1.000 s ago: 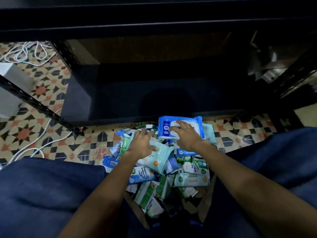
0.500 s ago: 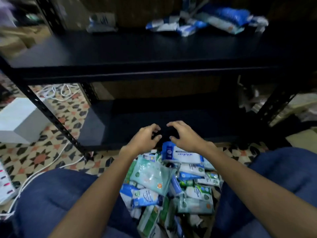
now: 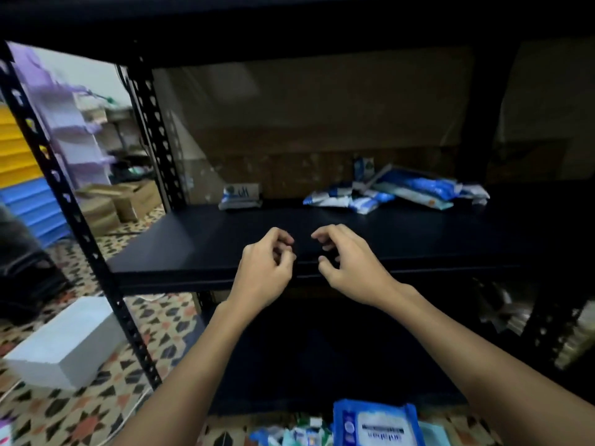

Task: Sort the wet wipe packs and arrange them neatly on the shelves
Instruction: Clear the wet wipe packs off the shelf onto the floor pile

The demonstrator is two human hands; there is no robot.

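Both grips empty: my left hand [image 3: 262, 275] and right hand [image 3: 351, 268] hover with fingers loosely curled over the matte black shelf [image 3: 206, 246]. Glossy blue-white wet wipe packs [image 3: 396, 193] lie heaped at its back, one pack [image 3: 240, 196] apart to the left, lettering blurred. Floor pile's blue pack [image 3: 375, 426] shows an upside-down white label, unreadable.

— Where's open room on the shelf [image 3: 225, 239]?
— Its front and left stand bare.
— What blocks the back?
— A lone pack [image 3: 240, 196] and a loose heap of packs [image 3: 396, 193], with a gap between them.
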